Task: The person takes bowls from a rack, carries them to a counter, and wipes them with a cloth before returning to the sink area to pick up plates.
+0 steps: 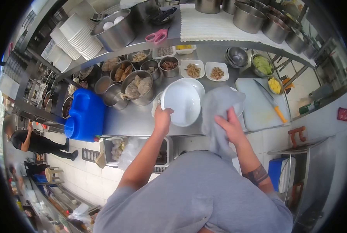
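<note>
My left hand (162, 118) grips the near rim of a white bowl (181, 101), tilted up over the steel counter (127, 118). My right hand (231, 125) holds a grey cloth (217, 105) right beside the bowl, the cloth hanging down past the counter's edge. More white bowls (194, 83) lie under and behind the held one.
Steel bowls of food (137, 87) and small white dishes (217, 71) crowd the counter's back. A blue jug (85, 114) stands left, a white cutting board (258, 103) with a knife (272, 103) right. Pink scissors (157, 37) and stacked bowls (78, 37) sit on the shelf. A person (30, 139) stands far left.
</note>
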`<state>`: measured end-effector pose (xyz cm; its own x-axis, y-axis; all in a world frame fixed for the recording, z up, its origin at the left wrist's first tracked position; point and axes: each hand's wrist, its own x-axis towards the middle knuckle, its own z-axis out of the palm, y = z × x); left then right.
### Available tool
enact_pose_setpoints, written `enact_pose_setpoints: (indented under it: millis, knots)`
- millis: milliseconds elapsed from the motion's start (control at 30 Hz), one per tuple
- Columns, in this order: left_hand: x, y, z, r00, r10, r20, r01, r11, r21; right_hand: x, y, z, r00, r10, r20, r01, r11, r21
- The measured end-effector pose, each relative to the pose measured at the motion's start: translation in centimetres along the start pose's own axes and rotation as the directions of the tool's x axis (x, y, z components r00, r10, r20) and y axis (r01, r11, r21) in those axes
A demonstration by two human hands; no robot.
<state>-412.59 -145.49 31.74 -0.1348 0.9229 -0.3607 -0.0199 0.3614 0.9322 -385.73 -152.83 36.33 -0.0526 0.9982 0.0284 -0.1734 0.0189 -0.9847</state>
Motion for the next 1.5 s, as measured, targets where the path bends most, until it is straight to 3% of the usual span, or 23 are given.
enact_pose_setpoints:
  millis: [100, 167, 233, 300, 333, 400, 433, 500, 533, 600, 633, 667, 700, 733, 767, 833, 900, 1067, 1133, 1267, 1333, 1400, 1500]
  knots:
    - [-3.9, 0.3, 1.1, 0.994, 0.108, 0.025, -0.108, 0.994, 0.017, 3.4, 1.6, 4.3, 0.981, -0.196, -0.002, 0.181, 0.911, -0.371]
    - [-5.3, -0.8, 2.6, 0.893, 0.442, 0.085, -0.450, 0.886, 0.113, 3.8, 4.2, 7.9, 0.958, -0.285, -0.002, 0.247, 0.833, -0.496]
    - [-5.0, -1.1, 2.4, 0.904, 0.421, 0.074, -0.425, 0.903, 0.059, 3.7, 4.9, 7.9, 0.928, -0.373, 0.014, 0.302, 0.728, -0.615]
    - [-5.0, -0.8, 1.9, 0.919, 0.388, 0.072, -0.389, 0.921, 0.010, 2.3, 1.4, 6.2, 0.847, 0.077, 0.526, 0.315, 0.725, -0.613]
    - [-5.4, 0.0, 1.1, 0.896, 0.437, 0.073, -0.440, 0.897, 0.031, 1.7, 1.1, 4.8, 0.858, 0.079, 0.507, 0.293, 0.736, -0.611]
    - [-5.9, -0.5, 0.5, 0.876, 0.473, 0.099, -0.479, 0.876, 0.060, 1.0, 1.1, 1.9, 0.873, 0.223, 0.434, 0.359, 0.307, -0.881]
    - [-5.7, -1.3, 0.5, 0.914, 0.370, 0.167, -0.370, 0.929, -0.031, 1.1, 1.1, 1.5, 0.882, 0.222, 0.416, 0.340, 0.312, -0.887]
    - [-5.1, -2.2, 1.2, 0.931, 0.214, 0.295, -0.164, 0.969, -0.183, 1.6, 0.9, 0.5, 0.917, -0.236, 0.321, 0.366, 0.178, -0.914]
    - [-4.9, -2.8, 1.5, 0.929, 0.208, 0.307, -0.156, 0.970, -0.184, 1.7, 1.0, -0.1, 0.922, -0.232, 0.310, 0.354, 0.175, -0.919]
    - [-5.0, -2.3, 2.1, 0.920, 0.091, 0.381, -0.006, 0.976, -0.219, 2.2, 2.2, -2.0, 0.822, -0.561, 0.098, 0.379, 0.411, -0.830]
    - [-5.1, -1.7, 2.2, 0.923, 0.089, 0.376, -0.001, 0.974, -0.227, 2.2, 3.4, -4.1, 0.870, -0.494, -0.017, 0.337, 0.617, -0.711]
    - [-5.5, -0.3, 2.2, 0.866, -0.063, 0.495, 0.223, 0.936, -0.271, 1.8, 3.0, -5.4, 0.873, -0.488, -0.008, 0.339, 0.618, -0.710]
    - [-5.7, 0.4, 2.1, 0.765, -0.197, 0.613, 0.441, 0.853, -0.277, 1.1, 2.5, -6.2, 0.962, -0.135, -0.239, 0.100, 0.983, -0.154]
    - [-5.9, 0.0, 2.6, 0.766, -0.209, 0.608, 0.449, 0.852, -0.272, 0.3, 2.5, -6.3, 0.932, 0.298, -0.208, -0.164, 0.854, 0.494]
    - [-6.1, -0.4, 4.0, 0.723, -0.286, 0.629, 0.477, 0.865, -0.154, -0.4, 3.8, -6.3, 0.900, 0.408, -0.153, -0.228, 0.740, 0.633]
    - [-6.2, -2.1, 7.7, 0.665, -0.368, 0.650, 0.504, 0.863, -0.027, -3.6, 5.2, -4.9, 0.923, 0.373, -0.092, -0.245, 0.755, 0.608]
    - [-5.5, -4.7, 11.4, 0.804, -0.194, 0.561, 0.107, 0.977, 0.185, -6.9, 5.2, -3.6, 0.962, 0.254, -0.102, -0.197, 0.902, 0.384]
    - [-3.7, -3.9, 15.7, 0.827, -0.265, 0.495, 0.191, 0.962, 0.197, -11.3, 0.5, -6.1, 0.991, -0.007, -0.135, -0.021, 0.979, -0.205]
    - [-1.0, -5.6, 17.5, 0.883, -0.198, 0.425, 0.154, 0.979, 0.137, -13.1, -2.0, -9.0, 0.952, -0.197, -0.234, -0.080, 0.577, -0.813]
    - [2.3, -4.4, 19.9, 0.946, -0.136, 0.294, -0.001, 0.906, 0.423, -16.1, -3.0, -12.0, 0.910, -0.233, -0.342, -0.076, 0.719, -0.691]
    - [3.3, -4.5, 21.2, 0.964, -0.076, 0.257, -0.070, 0.854, 0.516, -16.3, -3.5, -12.2, 0.775, -0.078, -0.627, -0.145, 0.944, -0.296]
    - [5.1, -6.1, 22.1, 0.973, 0.045, 0.228, -0.160, 0.840, 0.518, -16.5, -4.1, -13.4, 0.802, -0.095, -0.590, -0.138, 0.931, -0.338]
    - [5.9, -6.0, 22.8, 0.973, 0.050, 0.225, -0.173, 0.804, 0.569, -15.9, -4.8, -12.9, 0.756, 0.113, -0.645, -0.124, 0.992, 0.028]
